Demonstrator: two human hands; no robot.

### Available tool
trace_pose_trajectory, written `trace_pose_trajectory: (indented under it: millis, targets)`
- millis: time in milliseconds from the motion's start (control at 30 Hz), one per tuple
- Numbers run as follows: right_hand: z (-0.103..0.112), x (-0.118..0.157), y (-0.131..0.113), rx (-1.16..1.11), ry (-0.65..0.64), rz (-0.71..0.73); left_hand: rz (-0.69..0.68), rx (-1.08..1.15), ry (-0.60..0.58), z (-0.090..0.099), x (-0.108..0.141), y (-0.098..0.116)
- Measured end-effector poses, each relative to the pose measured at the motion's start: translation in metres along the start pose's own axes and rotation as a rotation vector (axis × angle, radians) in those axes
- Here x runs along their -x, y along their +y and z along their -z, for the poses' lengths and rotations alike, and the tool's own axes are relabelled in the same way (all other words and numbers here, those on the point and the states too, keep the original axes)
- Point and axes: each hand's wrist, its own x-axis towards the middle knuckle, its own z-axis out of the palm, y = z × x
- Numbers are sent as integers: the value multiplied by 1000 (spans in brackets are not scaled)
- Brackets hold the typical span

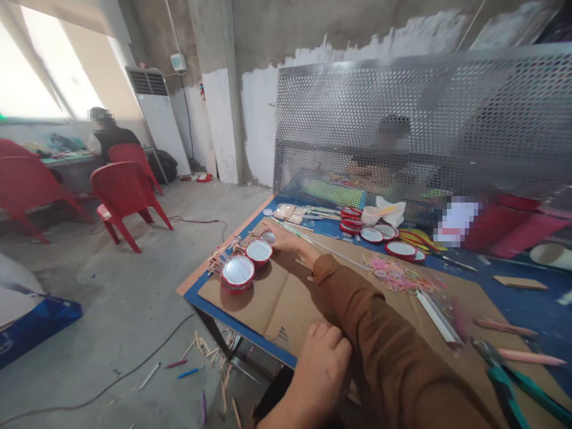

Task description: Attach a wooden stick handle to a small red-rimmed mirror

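My right hand [286, 241], in a brown sleeve [370, 310], reaches to the far left of the table, its fingers around the edge of a small red-rimmed round disc [268, 237]. Two more such discs with shiny faces, one in the middle [258, 252] and one nearer [238, 271], stand in a row on the cardboard sheet [286, 292]. Thin wooden sticks [218, 260] stick out beside them. Close to me, my left hand [324, 360] is curled at the table's front edge; what its fingers hold, if anything, is hidden.
More red-rimmed discs [372, 235] lie at the back, near a pile of coloured rubber bands [397, 273]. Green-handled pliers [504, 381] are at the right. A perforated metal screen [402, 125] borders the table. Sticks and pens litter the floor; red chairs [127, 196] stand left.
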Motion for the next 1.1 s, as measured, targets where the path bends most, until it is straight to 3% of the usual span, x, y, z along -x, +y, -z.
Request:
trace_pose_trajectory:
  millis: [167,300,467,667,800,933,1100]
  targets:
    - [5,8,-4,-3,37,-22,2,11,19,-2,0,0]
    - [17,35,-11,24,120,-108,26,45,33,2,-1,0]
    - [27,96,-25,94,239,-279,34,88,-2,10,-2,0]
    - [27,186,-45,175,397,-407,3,80,16,8,-5,-7]
    - [26,227,-49,247,479,-462,54,136,-115,14,-17,-18]
    - [24,231,-46,353,511,-507,154,206,-178,27,-38,-30]
    - [21,217,-47,517,450,-521,313,293,-312,31,-65,-36]
